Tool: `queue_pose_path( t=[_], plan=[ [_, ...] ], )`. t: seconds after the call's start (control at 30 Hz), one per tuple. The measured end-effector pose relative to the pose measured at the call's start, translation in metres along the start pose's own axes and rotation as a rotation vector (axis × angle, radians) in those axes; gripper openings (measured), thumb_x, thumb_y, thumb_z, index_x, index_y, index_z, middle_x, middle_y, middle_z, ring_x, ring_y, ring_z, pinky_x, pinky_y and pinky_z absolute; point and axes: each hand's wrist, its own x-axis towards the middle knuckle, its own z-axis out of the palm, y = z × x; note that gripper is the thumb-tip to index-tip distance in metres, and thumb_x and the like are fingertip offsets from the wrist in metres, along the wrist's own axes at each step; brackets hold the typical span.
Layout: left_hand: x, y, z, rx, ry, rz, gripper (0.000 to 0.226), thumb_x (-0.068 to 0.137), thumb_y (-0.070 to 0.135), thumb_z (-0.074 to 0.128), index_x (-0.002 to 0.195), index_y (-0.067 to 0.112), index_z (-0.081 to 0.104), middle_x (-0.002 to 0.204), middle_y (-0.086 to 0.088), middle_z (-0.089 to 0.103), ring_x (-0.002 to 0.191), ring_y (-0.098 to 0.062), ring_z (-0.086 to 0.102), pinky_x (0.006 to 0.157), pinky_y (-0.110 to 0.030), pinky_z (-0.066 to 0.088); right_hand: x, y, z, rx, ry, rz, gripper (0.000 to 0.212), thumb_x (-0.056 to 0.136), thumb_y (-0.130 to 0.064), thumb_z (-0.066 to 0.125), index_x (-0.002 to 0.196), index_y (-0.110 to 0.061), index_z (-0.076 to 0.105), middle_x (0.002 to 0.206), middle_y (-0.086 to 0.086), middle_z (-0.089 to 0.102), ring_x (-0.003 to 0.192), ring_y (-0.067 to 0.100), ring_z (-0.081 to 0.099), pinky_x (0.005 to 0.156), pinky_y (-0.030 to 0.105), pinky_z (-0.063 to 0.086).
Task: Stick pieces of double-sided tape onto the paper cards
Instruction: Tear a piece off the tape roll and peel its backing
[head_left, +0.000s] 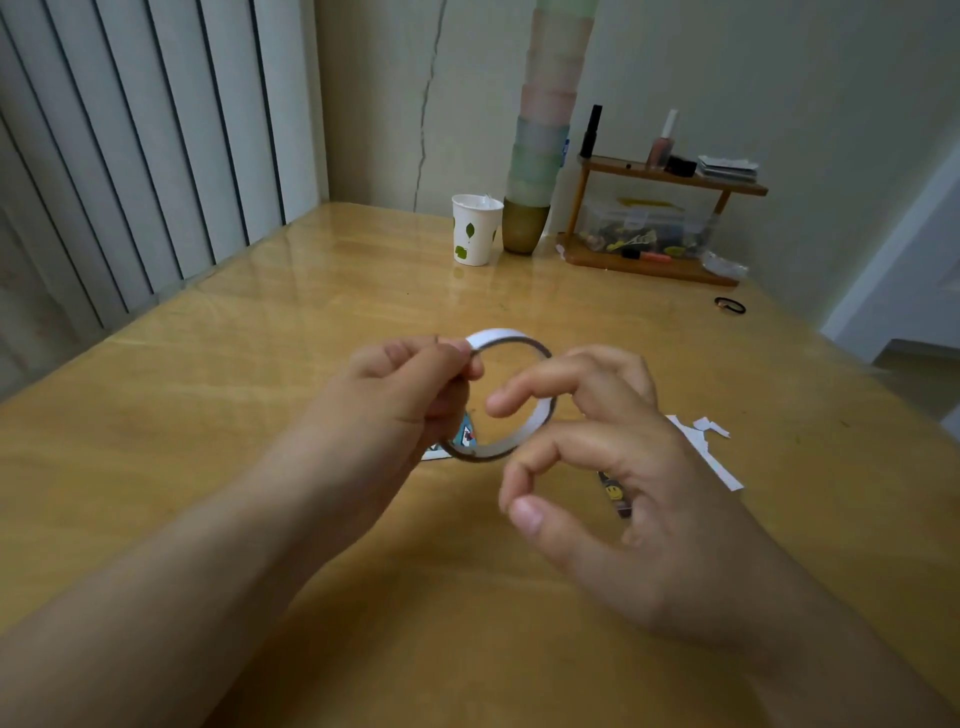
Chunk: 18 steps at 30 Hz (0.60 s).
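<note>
Both arms are bare, with no sleeves at all. The left hand (410, 387) and the right hand (613, 457) wear nothing. The nails are short and plain.

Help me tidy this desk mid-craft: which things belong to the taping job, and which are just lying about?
Job: tape roll held by the left hand, right hand, picture cards, white paper scraps.
Lying about: paper cup, stacked cups, wooden shelf, hair tie.
</note>
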Motion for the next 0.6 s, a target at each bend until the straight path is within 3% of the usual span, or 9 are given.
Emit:
queue_pose_path(
  t=[0.07, 0.17, 0.27, 0.3, 0.4, 0.6],
  plan=[
    [0.001, 0.002, -0.001, -0.048, -0.014, 0.014, 0.033, 0.093, 0.015, 0.046, 0.064, 0.013, 0.062, 0.055, 0.001, 0.030, 0.056, -0.014, 0.022, 0.060, -0.031, 0.020, 0.001, -0.004, -0.001, 0.194, 0.010, 0.094, 0.014, 0.078, -0.034, 0.052, 0.077, -0.030, 0.066, 0.111, -0.021, 0.053, 0.120, 0.010, 0.041, 0.097, 0.013, 0.028],
    [-0.003, 0.001, 0.001, -0.038, -0.048, 0.017, 0.036, 0.092, 0.014, 0.047, 0.063, 0.015, 0.068, 0.054, 0.002, 0.031, 0.053, -0.011, 0.027, 0.059, -0.027, 0.025, 0.005, 0.002, -0.007, 0.576, 0.160, 0.205, 0.028, 0.074, -0.035, 0.046, 0.078, -0.028, 0.073, 0.100, -0.012, 0.058, 0.107, 0.005, 0.051, 0.091, 0.018, 0.034],
    [-0.003, 0.001, 0.001, -0.038, -0.054, 0.019, 0.011, 0.083, 0.017, 0.058, 0.084, 0.017, 0.069, 0.055, 0.004, 0.036, 0.052, -0.009, 0.032, 0.060, -0.024, 0.028, 0.006, 0.011, -0.009, 0.816, 0.270, 0.300, 0.034, 0.070, -0.033, 0.049, 0.083, -0.022, 0.078, 0.095, -0.007, 0.061, 0.091, 0.006, 0.050, 0.084, 0.030, 0.031],
    [-0.003, 0.001, -0.001, -0.034, -0.044, 0.011, 0.020, 0.077, 0.020, 0.058, 0.095, 0.020, 0.067, 0.056, 0.004, 0.038, 0.053, -0.009, 0.035, 0.061, -0.024, 0.030, 0.006, 0.013, -0.009, 0.871, 0.282, 0.322, 0.035, 0.066, -0.036, 0.055, 0.087, -0.021, 0.078, 0.094, -0.008, 0.062, 0.087, 0.005, 0.050, 0.083, 0.031, 0.031],
    [-0.004, -0.001, -0.004, -0.005, -0.073, 0.037, 0.036, 0.076, 0.022, 0.055, 0.111, 0.030, 0.062, 0.059, 0.002, 0.037, 0.056, -0.011, 0.034, 0.065, -0.028, 0.031, 0.007, 0.015, -0.010, 0.967, 0.290, 0.359, 0.055, 0.057, -0.050, 0.058, 0.098, -0.018, 0.077, 0.088, -0.009, 0.059, 0.079, 0.004, 0.049, 0.081, 0.032, 0.032],
    [-0.005, 0.002, -0.002, -0.127, -0.251, -0.013, 0.032, 0.078, 0.015, 0.049, 0.101, 0.018, 0.072, 0.057, 0.001, 0.036, 0.054, -0.011, 0.033, 0.061, -0.026, 0.029, 0.007, 0.012, -0.010, 0.972, 0.259, 0.333, 0.054, 0.068, -0.045, 0.049, 0.106, -0.017, 0.074, 0.080, -0.006, 0.050, 0.078, 0.006, 0.044, 0.081, 0.032, 0.031]
  ],
)
